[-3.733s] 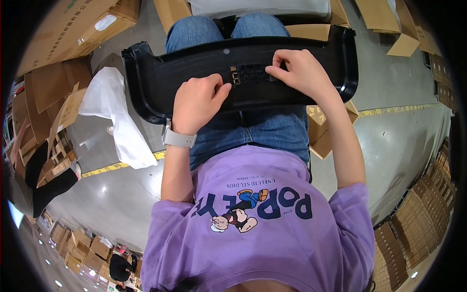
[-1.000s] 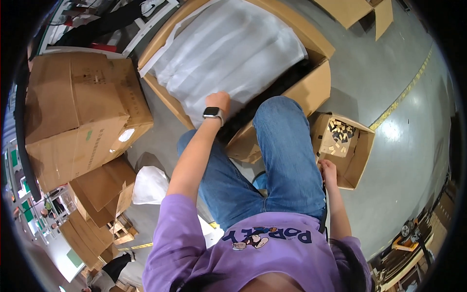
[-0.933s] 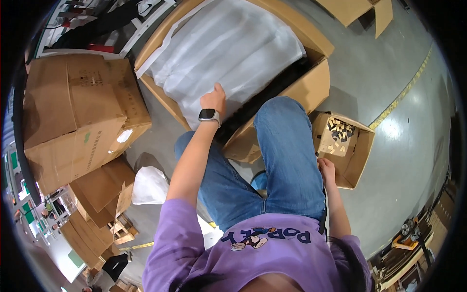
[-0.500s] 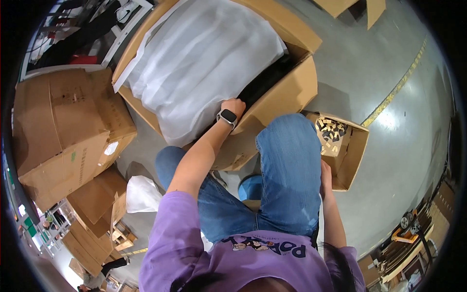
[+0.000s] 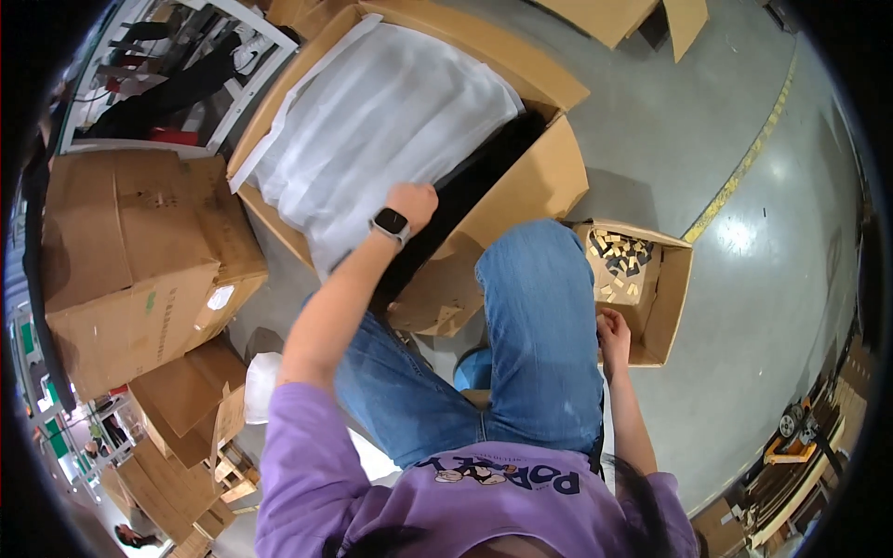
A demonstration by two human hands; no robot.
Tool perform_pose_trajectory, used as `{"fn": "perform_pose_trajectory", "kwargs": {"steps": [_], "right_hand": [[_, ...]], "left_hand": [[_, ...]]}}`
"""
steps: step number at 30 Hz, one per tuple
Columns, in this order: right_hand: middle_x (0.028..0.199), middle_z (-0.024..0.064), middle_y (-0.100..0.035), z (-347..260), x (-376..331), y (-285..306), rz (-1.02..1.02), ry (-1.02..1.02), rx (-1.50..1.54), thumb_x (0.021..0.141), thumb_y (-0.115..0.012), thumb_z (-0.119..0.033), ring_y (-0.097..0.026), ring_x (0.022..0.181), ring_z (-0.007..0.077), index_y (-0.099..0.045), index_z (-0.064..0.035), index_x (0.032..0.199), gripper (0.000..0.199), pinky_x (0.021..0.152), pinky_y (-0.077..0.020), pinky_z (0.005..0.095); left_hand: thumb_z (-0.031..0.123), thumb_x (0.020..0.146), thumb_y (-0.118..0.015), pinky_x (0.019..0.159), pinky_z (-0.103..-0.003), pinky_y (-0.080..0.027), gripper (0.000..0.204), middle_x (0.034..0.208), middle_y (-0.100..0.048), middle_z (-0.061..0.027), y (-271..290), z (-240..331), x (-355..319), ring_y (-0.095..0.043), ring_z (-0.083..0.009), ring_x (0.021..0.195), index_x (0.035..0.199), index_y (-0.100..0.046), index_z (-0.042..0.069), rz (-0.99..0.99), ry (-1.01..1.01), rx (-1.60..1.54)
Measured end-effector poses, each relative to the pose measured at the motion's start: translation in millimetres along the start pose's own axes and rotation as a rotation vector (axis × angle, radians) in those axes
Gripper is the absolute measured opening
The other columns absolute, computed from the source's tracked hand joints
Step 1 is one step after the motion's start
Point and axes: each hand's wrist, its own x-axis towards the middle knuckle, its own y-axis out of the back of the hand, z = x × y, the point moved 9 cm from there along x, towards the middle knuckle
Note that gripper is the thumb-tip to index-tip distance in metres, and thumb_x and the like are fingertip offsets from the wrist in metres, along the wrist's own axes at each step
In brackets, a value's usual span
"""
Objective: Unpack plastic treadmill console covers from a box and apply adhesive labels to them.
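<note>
A big open cardboard box (image 5: 521,186) stands in front of my knees, with a thin white packing sheet (image 5: 372,121) spread over most of its contents. My left hand (image 5: 412,206), a watch on its wrist, is closed on the sheet's near right edge. Beside it a strip of black material (image 5: 465,186) lies uncovered along the box's near wall. To the right, my right hand (image 5: 614,339) is at the left wall of a small open carton (image 5: 673,298), fingers curled together; anything in them is too small to make out. Small black and tan pieces (image 5: 623,256) lie scattered in that carton.
Large closed cartons (image 5: 130,223) stand at the left, with an open carton (image 5: 191,395) and a white bag (image 5: 262,386) nearer. A metal frame (image 5: 246,102) is at the back left. Flattened cardboard (image 5: 809,484) is stacked at the lower right. Yellow tape (image 5: 744,172) marks the floor.
My left hand has moved left with the sheet's edge, baring more of the black material. My right hand has turned, its curled fingers now showing at the small carton.
</note>
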Motion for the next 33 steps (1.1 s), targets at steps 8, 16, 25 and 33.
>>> {"fn": "perform_pose_trajectory", "kwargs": {"steps": [8,16,25,33], "right_hand": [[0.085,0.0055,-0.064,-144.1,-47.6,-17.1,-0.043,0.452,0.046,0.094,-0.048,-0.014,-0.059,0.062,0.0095,-0.057,-0.0016,0.097,0.016,0.052,-0.0415,0.0201],[0.083,0.0063,-0.058,-293.1,-225.4,-4.5,-0.136,0.995,0.432,0.09,-0.054,-0.008,-0.054,0.067,0.0101,-0.063,0.0026,0.096,0.015,0.057,-0.0424,0.0211],[0.082,0.0085,-0.065,-273.3,-283.4,-123.9,-0.674,0.778,0.219,0.083,-0.061,0.0,-0.062,0.065,0.0121,-0.064,0.0028,0.096,0.013,0.052,-0.0451,0.0192],[0.085,0.0097,-0.063,-271.9,-347.9,-144.3,-0.373,1.508,-0.162,0.072,-0.068,0.01,-0.059,0.064,0.0126,-0.067,0.0035,0.084,0.014,0.055,-0.0473,0.0203]], "left_hand": [[0.023,0.087,-0.051,0.051,-0.043,-0.047,0.023,0.059,-0.059,-0.0151,250.9,-87.0,-110.0,-0.061,-0.0342,0.059,0.074,-0.055,0.005,0.371,0.064,0.159],[0.023,0.082,-0.06,0.055,-0.045,-0.045,0.026,0.056,-0.053,-0.0183,278.0,-40.3,-257.9,-0.055,-0.0378,0.058,0.065,-0.056,0.004,0.324,-0.097,-0.098],[0.03,0.084,-0.059,0.051,-0.041,-0.045,0.025,0.059,-0.059,-0.0105,154.4,61.1,-278.3,-0.059,-0.0316,0.057,0.069,-0.056,0.01,0.312,-0.135,-0.301],[0.009,0.078,-0.068,0.044,-0.02,-0.022,0.009,0.051,-0.04,0.0039,237.7,92.5,-331.7,-0.029,-0.0011,0.047,0.085,-0.065,0.003,0.769,0.212,-1.643]]}}
